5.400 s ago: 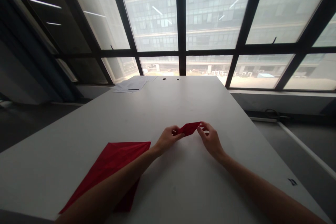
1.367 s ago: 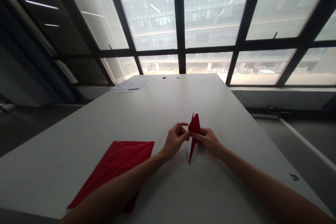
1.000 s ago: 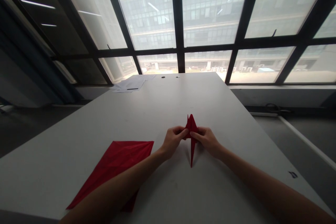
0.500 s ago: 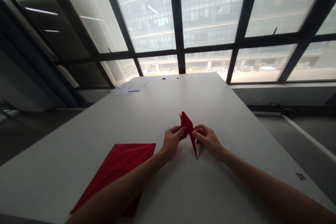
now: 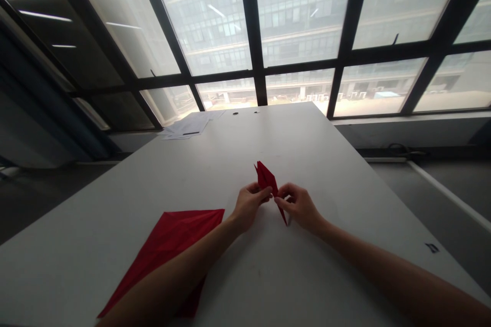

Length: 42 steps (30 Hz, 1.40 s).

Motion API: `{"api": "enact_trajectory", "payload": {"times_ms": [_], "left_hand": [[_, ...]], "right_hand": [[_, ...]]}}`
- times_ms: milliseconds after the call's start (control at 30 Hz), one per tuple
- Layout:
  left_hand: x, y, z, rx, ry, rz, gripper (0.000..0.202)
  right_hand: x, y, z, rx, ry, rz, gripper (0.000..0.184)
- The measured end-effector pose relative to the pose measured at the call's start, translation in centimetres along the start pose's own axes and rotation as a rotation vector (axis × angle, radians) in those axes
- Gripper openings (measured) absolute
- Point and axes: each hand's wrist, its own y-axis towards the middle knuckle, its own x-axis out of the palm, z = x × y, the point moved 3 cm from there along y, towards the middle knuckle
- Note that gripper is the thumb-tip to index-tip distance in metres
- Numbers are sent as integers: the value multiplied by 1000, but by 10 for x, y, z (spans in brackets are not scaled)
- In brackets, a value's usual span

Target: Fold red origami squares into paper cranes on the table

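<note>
A small folded red paper figure (image 5: 267,176) with narrow pointed ends is held above the white table, between both hands. My left hand (image 5: 250,204) pinches its body from the left, thumb on the near face. My right hand (image 5: 297,204) is closed on it from the right, thumb and forefinger at the base of the thin point that slants down toward me. Parts of the folds are hidden behind the fingers. Under my left forearm, a larger creased red paper sheet (image 5: 172,240) lies on the table, partly covered by the arm.
The white table (image 5: 245,276) stretches away toward tall dark-framed windows. White papers (image 5: 187,125) with a dark pen-like object lie at its far left. A small dark mark (image 5: 431,248) is near the right edge. A blue curtain (image 5: 46,102) hangs at left.
My right thumb and fingers have shifted onto the base of the thin point, covering more of it. The camera view has turned slightly, so the whole scene sits a little further left.
</note>
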Motion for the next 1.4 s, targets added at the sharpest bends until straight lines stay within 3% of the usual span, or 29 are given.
{"api": "enact_trajectory", "payload": {"times_ms": [300, 500, 733, 900, 1033, 1400], "left_hand": [[0, 2, 0, -12, -71, -42, 32], [0, 2, 0, 15, -52, -49, 31], [1, -1, 1, 57, 65, 1, 33], [4, -3, 4, 50, 138, 12, 35], [5, -3, 5, 20, 74, 67, 37], [5, -2, 3, 38, 57, 77, 38]], "right_hand": [[-2, 0, 0, -13, -14, -5, 14], [2, -3, -1, -27, -137, -46, 14], [-7, -2, -5, -194, -402, 73, 10], [-19, 2, -13, -358, -556, 11, 10], [-19, 1, -21, -478, -670, -19, 11], [-9, -4, -24, -514, -669, -66, 13]]}}
